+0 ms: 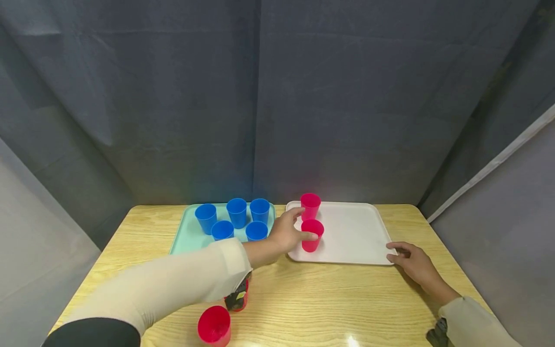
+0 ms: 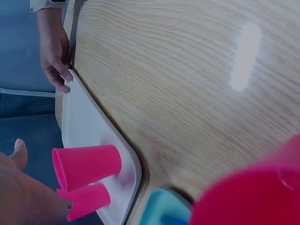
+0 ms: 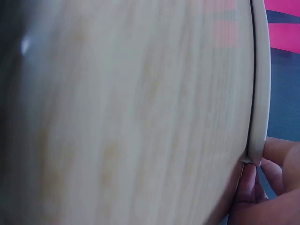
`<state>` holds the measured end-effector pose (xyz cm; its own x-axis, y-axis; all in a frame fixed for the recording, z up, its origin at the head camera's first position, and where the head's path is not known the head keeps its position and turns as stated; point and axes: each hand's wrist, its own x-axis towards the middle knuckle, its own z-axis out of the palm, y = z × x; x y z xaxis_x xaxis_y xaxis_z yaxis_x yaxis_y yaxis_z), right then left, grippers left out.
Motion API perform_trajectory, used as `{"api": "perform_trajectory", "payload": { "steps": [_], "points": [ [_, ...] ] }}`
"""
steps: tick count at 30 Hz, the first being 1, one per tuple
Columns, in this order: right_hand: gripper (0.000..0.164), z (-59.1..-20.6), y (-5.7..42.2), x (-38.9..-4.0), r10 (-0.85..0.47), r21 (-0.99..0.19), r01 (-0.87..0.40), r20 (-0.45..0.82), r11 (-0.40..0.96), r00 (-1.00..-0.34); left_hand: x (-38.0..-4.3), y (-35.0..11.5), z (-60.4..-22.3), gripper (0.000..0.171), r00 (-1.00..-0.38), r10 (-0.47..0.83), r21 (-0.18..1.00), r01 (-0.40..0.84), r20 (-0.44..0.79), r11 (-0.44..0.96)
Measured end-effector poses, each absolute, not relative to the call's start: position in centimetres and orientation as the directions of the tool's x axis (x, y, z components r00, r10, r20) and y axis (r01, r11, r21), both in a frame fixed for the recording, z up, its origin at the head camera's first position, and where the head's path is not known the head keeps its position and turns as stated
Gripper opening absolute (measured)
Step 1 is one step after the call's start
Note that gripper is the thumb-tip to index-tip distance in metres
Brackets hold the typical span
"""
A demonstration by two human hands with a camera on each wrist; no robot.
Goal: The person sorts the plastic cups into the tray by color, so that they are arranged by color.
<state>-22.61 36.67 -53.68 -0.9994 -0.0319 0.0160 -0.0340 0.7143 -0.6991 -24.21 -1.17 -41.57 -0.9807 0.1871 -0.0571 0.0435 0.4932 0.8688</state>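
Two pink cups stand upright at the left end of the white tray, a near cup in front of a far cup. My left hand is spread beside the near cup, its thumb in front of it in the head view. In the left wrist view the thumb stands out apart from the near cup. My right hand pinches the tray's near right corner. The right wrist view shows its fingers and thumb about that corner.
Several blue cups stand on a mint green tray at the left. Near the table's front edge is a pink cup, with another red cup partly behind the left wrist camera. Grey curtains enclose the table.
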Motion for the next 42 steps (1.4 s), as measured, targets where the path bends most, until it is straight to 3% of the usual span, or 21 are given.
{"api": "perform_trajectory", "payload": {
  "steps": [9,26,42],
  "points": [
    [0.047,-53.8,36.6,-22.6,-0.035,-0.705,-0.035,0.015,0.708,-0.999,-23.0,-5.1,-40.7,0.077,-0.960,0.279,0.900,0.088,-0.039,0.428],
    [0.045,-53.8,36.9,-22.5,-0.024,-0.686,-0.028,0.015,0.727,-1.000,-18.0,-11.0,-39.4,0.081,-0.897,0.433,0.874,0.135,-0.093,0.467],
    [0.046,-54.1,37.1,-22.6,-0.029,-0.693,-0.027,0.009,0.721,-1.000,-12.4,-17.4,-41.2,0.088,-0.925,0.370,0.904,0.082,-0.088,0.419]
  ]
}}
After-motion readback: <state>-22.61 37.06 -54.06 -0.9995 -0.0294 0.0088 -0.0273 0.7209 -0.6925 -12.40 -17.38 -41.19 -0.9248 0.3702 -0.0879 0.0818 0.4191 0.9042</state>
